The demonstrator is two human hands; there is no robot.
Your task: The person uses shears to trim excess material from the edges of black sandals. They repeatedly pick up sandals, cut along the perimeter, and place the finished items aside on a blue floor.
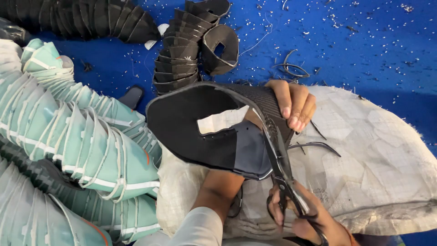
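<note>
My left hand grips a black shoe upper, fingers curled over its mesh edge and the arm running underneath it. The upper is a curved black piece with a tongue-shaped cut-out and a grey lining. My right hand holds black scissors by the handles. The blades lie along the right rim of the upper, where a thin black strip curls away from the edge.
A white woven sack lies under the hands. Stacked teal and white uppers fill the left. Nested black uppers and another row sit at the top on a blue surface strewn with trimmings.
</note>
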